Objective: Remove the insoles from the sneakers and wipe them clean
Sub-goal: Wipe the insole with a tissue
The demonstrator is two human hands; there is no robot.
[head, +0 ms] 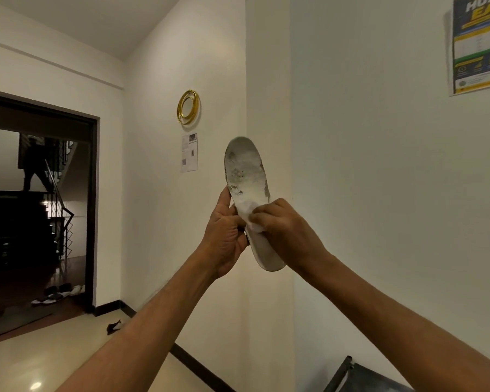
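A white insole (246, 171) with grey dirt marks on its upper half is held upright in front of me at chest height. My left hand (225, 236) grips its left edge around the middle, thumb up along the side. My right hand (286, 230) presses a small white wipe (252, 219) against the insole's face near the middle. The heel end (269, 261) shows below both hands. No sneakers are in view near me.
A white wall corner stands right behind the insole. A gold ring mirror (188, 107) and a paper notice (189, 152) hang on the left wall, a poster (478, 43) top right. A dark doorway (37, 210) with stairs and shoes lies left. A dark frame (351, 374) sits bottom right.
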